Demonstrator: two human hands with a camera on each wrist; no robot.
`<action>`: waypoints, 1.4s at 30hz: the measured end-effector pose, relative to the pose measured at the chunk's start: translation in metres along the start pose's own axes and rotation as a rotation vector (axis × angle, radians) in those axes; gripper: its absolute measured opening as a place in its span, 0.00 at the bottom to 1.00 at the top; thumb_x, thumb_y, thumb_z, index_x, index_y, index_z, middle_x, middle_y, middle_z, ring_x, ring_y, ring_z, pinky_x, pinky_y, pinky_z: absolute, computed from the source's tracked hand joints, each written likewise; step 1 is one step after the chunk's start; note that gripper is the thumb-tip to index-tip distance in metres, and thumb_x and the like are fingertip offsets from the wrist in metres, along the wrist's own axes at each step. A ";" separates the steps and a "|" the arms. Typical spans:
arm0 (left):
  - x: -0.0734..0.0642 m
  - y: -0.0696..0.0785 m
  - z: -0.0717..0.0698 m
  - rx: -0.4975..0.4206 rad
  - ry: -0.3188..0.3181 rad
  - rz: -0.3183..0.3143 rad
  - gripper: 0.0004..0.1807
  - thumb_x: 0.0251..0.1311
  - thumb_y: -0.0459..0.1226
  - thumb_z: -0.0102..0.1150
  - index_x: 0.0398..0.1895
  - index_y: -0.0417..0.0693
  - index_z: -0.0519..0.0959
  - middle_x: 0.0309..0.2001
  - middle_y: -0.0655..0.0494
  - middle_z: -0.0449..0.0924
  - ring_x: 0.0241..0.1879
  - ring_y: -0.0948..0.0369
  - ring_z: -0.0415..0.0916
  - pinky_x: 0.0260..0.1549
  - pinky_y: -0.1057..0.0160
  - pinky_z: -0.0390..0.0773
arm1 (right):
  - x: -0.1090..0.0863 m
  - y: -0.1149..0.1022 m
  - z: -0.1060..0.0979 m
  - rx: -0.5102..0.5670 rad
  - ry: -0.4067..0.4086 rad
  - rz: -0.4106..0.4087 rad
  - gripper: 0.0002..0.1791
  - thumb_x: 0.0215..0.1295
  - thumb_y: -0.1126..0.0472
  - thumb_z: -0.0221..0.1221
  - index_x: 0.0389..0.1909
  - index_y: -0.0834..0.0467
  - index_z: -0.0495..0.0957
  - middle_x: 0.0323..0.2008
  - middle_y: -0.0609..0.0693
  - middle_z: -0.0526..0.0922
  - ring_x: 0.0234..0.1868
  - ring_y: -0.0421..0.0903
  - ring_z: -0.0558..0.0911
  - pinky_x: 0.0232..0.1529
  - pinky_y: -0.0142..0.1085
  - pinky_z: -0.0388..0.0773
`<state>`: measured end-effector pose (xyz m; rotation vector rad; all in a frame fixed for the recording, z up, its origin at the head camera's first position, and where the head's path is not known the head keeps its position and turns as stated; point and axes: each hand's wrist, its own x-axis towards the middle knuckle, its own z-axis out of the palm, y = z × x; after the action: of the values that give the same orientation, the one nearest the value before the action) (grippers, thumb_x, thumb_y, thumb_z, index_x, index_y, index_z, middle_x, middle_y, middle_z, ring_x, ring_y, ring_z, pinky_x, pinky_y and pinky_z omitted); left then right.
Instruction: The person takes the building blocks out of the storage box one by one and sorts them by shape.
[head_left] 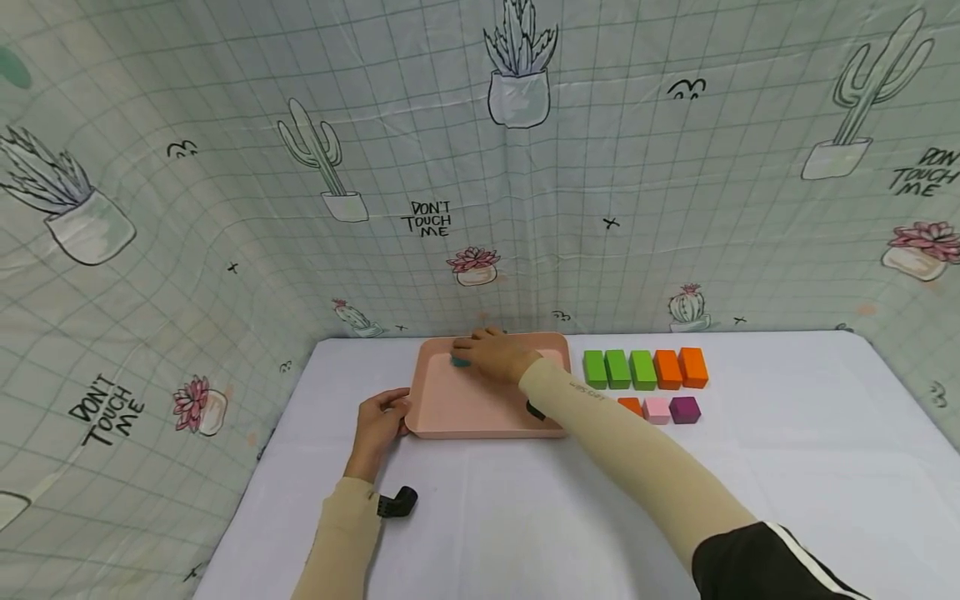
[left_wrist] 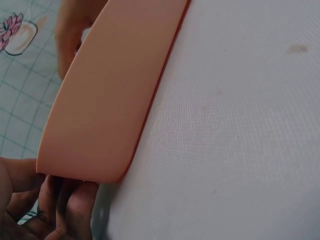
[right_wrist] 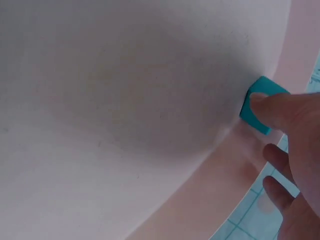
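Observation:
A shallow pink tray (head_left: pixel 465 412) lies on the white table. My left hand (head_left: pixel 378 427) grips its left edge near the front corner; in the left wrist view the curled fingers (left_wrist: pixel 80 207) press against the tray's end wall. Reaching across the tray, my right hand (head_left: pixel 497 356) holds a small teal block (right_wrist: pixel 262 87) near the far left corner. The right wrist view has the thumb lying over the block, close by the tray's wall, while other fingers extend past the rim. Most of the block is covered by the hand in the head view.
Right of the tray stand green blocks (head_left: pixel 618 369) and orange blocks (head_left: pixel 693 367) in a row. Before them sit another orange block (head_left: pixel 632 405), a pink block (head_left: pixel 657 410) and a purple block (head_left: pixel 685 410). A patterned cloth (head_left: pixel 570 167) hangs behind the table.

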<state>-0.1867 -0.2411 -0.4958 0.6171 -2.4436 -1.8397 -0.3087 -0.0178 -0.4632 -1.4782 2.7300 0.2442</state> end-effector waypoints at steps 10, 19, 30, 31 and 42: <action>0.001 -0.001 -0.002 -0.057 -0.031 0.021 0.17 0.73 0.25 0.56 0.61 0.27 0.80 0.42 0.44 0.81 0.21 0.66 0.73 0.21 0.71 0.75 | 0.004 0.002 0.003 0.023 0.110 0.013 0.15 0.77 0.65 0.62 0.60 0.54 0.83 0.60 0.50 0.82 0.60 0.50 0.77 0.72 0.45 0.71; -0.001 -0.004 -0.001 -0.078 -0.060 0.016 0.18 0.74 0.26 0.56 0.62 0.27 0.79 0.40 0.46 0.80 0.21 0.65 0.74 0.22 0.70 0.77 | -0.015 0.005 0.007 0.033 0.147 -0.014 0.12 0.74 0.66 0.65 0.55 0.57 0.81 0.56 0.51 0.84 0.60 0.52 0.78 0.71 0.47 0.72; 0.000 -0.002 -0.003 -0.053 -0.036 0.027 0.17 0.73 0.26 0.56 0.62 0.28 0.80 0.42 0.45 0.81 0.21 0.66 0.73 0.21 0.70 0.76 | -0.056 0.019 -0.011 0.168 0.320 0.060 0.12 0.71 0.64 0.68 0.52 0.57 0.82 0.52 0.52 0.84 0.58 0.53 0.78 0.69 0.48 0.72; 0.000 -0.002 -0.003 -0.054 -0.038 0.028 0.17 0.73 0.26 0.56 0.62 0.28 0.80 0.42 0.45 0.81 0.21 0.66 0.73 0.21 0.70 0.76 | -0.061 0.021 -0.012 0.182 0.336 0.070 0.13 0.70 0.63 0.69 0.52 0.57 0.82 0.52 0.51 0.83 0.58 0.53 0.78 0.69 0.49 0.72; -0.001 0.001 -0.004 -0.052 -0.039 0.019 0.18 0.73 0.26 0.57 0.62 0.27 0.80 0.41 0.47 0.81 0.21 0.66 0.72 0.21 0.70 0.76 | -0.128 0.032 -0.019 0.214 0.444 0.180 0.19 0.62 0.63 0.76 0.52 0.56 0.82 0.53 0.52 0.84 0.61 0.57 0.79 0.68 0.54 0.73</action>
<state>-0.1851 -0.2446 -0.4936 0.5587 -2.4074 -1.9197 -0.2648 0.1027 -0.4278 -1.3657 3.1015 -0.4124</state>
